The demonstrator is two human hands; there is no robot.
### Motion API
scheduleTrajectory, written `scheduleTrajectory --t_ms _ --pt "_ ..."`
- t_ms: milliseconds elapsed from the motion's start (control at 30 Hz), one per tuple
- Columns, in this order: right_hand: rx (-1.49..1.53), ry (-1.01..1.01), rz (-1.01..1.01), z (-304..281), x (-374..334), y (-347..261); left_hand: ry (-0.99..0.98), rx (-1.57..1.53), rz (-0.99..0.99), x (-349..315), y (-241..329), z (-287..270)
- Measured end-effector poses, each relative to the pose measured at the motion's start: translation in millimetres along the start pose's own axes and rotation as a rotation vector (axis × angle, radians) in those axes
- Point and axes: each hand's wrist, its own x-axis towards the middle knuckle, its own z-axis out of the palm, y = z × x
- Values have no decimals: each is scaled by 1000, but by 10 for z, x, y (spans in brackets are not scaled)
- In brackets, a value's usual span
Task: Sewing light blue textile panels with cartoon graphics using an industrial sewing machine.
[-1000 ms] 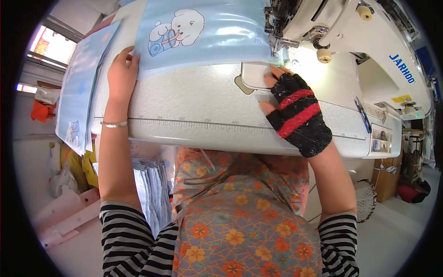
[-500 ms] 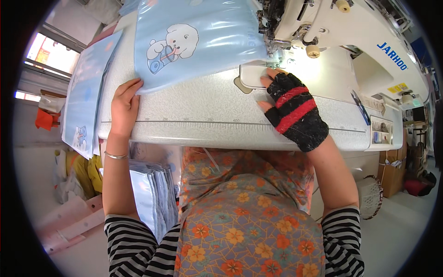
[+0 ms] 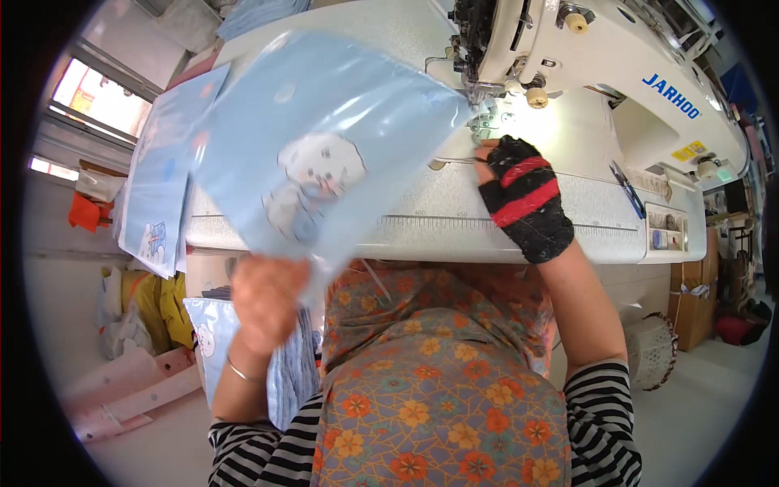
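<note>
A glossy light-blue fabric or plastic sheet (image 3: 243, 162) printed with a white cartoon puppy slants across the table. Its far-right corner lies at the needle area of the white sewing machine (image 3: 600, 49). My left hand (image 3: 272, 300), smeared by motion, is closed on the sheet's near corner, just off the table's front edge. My right hand (image 3: 527, 199) wears a black fingerless glove with red stripes. It rests on the machine bed right beside the needle area, fingers out with nothing visible in them; the fingertips are partly hidden.
More printed blue sheets (image 3: 154, 187) hang over the table's left edge. Below, a stack of folded blue pieces (image 3: 292, 373) sits by my left forearm. Dark-handled snips (image 3: 627, 191) and a small parts tray (image 3: 668, 230) lie on the right. A woven basket (image 3: 653, 353) stands beyond.
My left hand has drawn the sheet's corner toward me and off the table edge, so the sheet has turned and slid nearer. My right hand has shifted slightly, its fingers drawn closer together.
</note>
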Motion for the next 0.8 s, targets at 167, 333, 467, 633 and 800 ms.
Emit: scheduleTrajectory --t_ms 167,333,467,633,800 --pt "208 170 -91 29 137 124 -209 -491 146 411 954 274" --pt "58 -28 -115 78 162 278 -240 -502 164 528 1221 511" --pt "48 -19 -105 109 140 315 -250 -460 138 572 1282 545" --pt "103 -43 -58 60 98 287 -161 -405 105 658 1265 742" --pt "132 -43 -28 32 84 255 -139 -364 44 904 1159 873"
